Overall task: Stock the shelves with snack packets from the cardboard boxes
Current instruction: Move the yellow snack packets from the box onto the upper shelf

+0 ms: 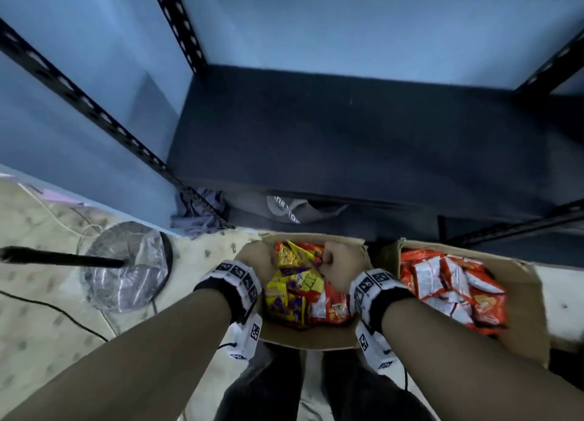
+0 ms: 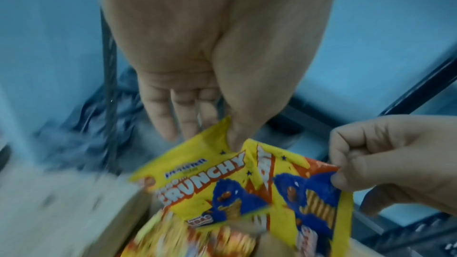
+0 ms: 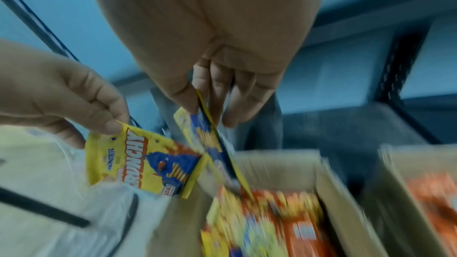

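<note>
From the head view, both hands work over an open brown cardboard box on the floor, filled with yellow and red snack packets. The left hand and right hand each pinch a yellow packet above the pile. A second brown cardboard box of red-and-white packets stands just to the right. Beyond them is a bare dark shelf board in a black metal rack.

The left wrist view shows the left thumb and forefinger pinching the top corner of a yellow "CRUNCHY" snack packet.

In the right wrist view, the right thumb and fingers pinch a second yellow snack packet edge-on.
</note>
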The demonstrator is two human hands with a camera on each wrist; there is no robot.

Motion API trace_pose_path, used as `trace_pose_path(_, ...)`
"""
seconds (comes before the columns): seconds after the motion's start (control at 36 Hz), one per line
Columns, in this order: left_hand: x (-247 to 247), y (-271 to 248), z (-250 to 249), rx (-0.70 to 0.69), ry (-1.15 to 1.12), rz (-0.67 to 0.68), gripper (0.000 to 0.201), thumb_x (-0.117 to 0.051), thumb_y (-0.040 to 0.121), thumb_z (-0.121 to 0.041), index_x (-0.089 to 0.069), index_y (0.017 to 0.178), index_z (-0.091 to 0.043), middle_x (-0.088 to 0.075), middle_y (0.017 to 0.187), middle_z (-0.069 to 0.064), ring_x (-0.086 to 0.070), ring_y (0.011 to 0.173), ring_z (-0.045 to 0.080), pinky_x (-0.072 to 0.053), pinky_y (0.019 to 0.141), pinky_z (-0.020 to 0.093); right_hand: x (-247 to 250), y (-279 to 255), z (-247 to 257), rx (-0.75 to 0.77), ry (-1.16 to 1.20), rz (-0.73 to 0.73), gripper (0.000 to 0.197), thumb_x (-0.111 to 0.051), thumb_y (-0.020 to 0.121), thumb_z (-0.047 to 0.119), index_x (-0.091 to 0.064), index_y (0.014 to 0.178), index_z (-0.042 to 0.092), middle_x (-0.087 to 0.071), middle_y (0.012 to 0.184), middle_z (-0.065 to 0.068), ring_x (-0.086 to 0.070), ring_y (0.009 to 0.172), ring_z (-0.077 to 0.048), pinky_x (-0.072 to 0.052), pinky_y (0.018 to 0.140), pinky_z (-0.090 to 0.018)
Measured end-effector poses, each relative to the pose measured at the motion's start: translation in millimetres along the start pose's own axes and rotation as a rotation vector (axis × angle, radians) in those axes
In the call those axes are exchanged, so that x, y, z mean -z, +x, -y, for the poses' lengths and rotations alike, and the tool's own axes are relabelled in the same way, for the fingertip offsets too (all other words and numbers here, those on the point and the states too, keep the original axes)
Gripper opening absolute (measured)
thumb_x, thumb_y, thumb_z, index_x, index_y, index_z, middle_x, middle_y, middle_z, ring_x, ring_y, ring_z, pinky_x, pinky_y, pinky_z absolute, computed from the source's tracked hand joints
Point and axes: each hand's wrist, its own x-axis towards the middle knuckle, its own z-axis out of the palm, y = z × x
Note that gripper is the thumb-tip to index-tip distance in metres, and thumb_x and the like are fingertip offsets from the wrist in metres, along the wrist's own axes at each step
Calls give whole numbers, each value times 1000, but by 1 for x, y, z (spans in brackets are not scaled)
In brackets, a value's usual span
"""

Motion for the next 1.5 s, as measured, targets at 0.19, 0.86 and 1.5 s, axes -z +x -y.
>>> trace_pose_path(0.19,86,-55,-19,-10,33,-138,22,-58,92,-19,-78,102,-17,-75,103,7,-71,98,28,-54,76,34,87,-38,51,77,-31,-27,16,-60,85,20,-51,77,31,-64,83,3,-63,75,-20,-58,72,-38)
trace_pose_path(0.86,340,-203,-75,-329,-263,-657,11,-64,92,-30,-63,84,-37,-70,83,-10,-67,74,5,-59,67,34,325,-154,203,555,33,-413,14,-65,95,18,-65,89,31,-66,75,6,-62,68,-9,-52,63,-24)
trace_pose_path(1.5,497,-191,-117,-528,-179,-755,2,-68,93,-27,-69,92,-27,-69,87,-13,-64,82,2,-49,67,21,405,-147,215,588,444,-837,20,-62,97,10,-63,95,30,-68,84,-1,-68,68,-15,-54,60,-29)
